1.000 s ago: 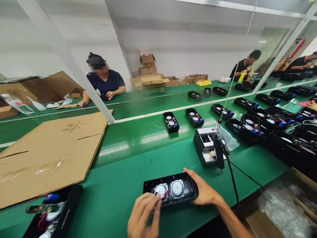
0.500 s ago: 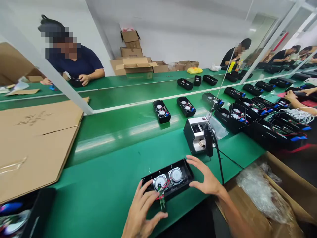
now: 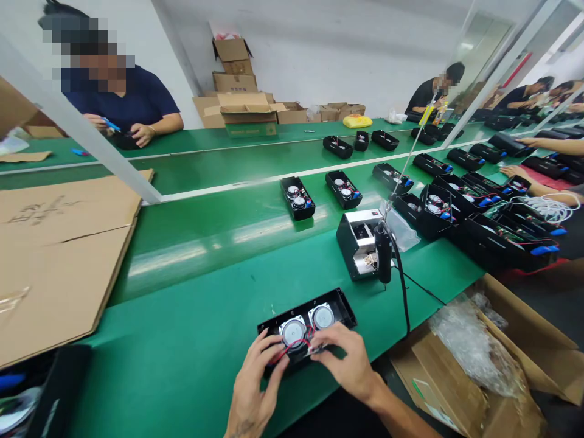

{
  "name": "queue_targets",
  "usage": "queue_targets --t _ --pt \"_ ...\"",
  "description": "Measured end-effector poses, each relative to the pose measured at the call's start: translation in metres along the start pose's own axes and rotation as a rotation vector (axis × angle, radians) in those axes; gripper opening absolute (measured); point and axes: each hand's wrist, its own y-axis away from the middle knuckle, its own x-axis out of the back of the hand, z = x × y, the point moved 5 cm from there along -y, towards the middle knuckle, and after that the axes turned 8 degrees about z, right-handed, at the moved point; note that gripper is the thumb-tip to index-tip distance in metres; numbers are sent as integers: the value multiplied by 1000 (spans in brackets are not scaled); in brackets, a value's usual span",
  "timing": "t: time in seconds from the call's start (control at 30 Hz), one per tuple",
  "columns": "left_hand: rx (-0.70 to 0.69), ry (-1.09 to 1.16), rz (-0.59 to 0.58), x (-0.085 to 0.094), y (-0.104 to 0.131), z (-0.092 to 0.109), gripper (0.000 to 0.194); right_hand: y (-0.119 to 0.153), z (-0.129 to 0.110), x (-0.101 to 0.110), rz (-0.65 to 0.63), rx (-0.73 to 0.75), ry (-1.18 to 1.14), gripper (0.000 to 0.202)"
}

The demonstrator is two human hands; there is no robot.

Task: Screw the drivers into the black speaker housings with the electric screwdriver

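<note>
A black speaker housing (image 3: 340,304) with two round speakers lies on the green bench in front of me. My left hand (image 3: 260,371) is at the housing's near left part, its fingers closed around the red wires (image 3: 292,345) by the left speaker (image 3: 292,331). Over the near side of the housing, my right hand (image 3: 342,359) pinches a small part at the wire ends; the fingertips cover most of it. The right speaker (image 3: 322,316) lies just beyond my right fingers. I cannot make out the green circuit board between my hands.
Beyond the housing stands a black and silver machine (image 3: 358,246), with a hanging electric screwdriver (image 3: 383,252) beside it. Flat cardboard (image 3: 64,261) lies left. More housings (image 3: 497,240) crowd the right. An open carton (image 3: 511,316) sits at lower right. People work across the bench and at right.
My right hand has moved left from the housing's right end to the wires. My left fingers have closed, and the green board has dropped from clear view.
</note>
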Motion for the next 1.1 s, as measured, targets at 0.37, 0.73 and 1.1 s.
queue_targets --t 0.37,0.73,1.1 --pt "-196 -173 -63 8 1 17 27 -28 -34 3 -554 524 531 28" --pt "-240 -265 -146 -27 11 3 24 -34 -18 -28 -930 414 574 28" --pt "-276 -321 -272 -31 10 6 40 -25 -24 -24 -916 363 575 23"
